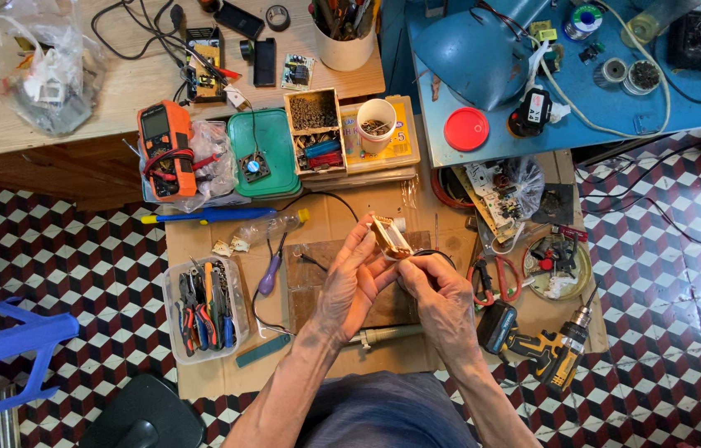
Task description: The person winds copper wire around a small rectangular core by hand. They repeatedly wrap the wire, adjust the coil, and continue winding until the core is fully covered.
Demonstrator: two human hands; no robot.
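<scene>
Both my hands meet over the middle of a cardboard sheet on the floor. My left hand and my right hand together hold a small brown circuit board, tilted up on edge. The left fingers pinch its near-left side. The right fingers grip its lower end. A black wire loop shows just behind my right hand. A dark wooden block lies under the hands.
A clear tub of pliers sits left, a purple-handled tool beside it. A yellow cordless drill lies right, with red-handled pliers above it. Orange multimeter, green tray and parts boxes line the back. A blue stool stands far left.
</scene>
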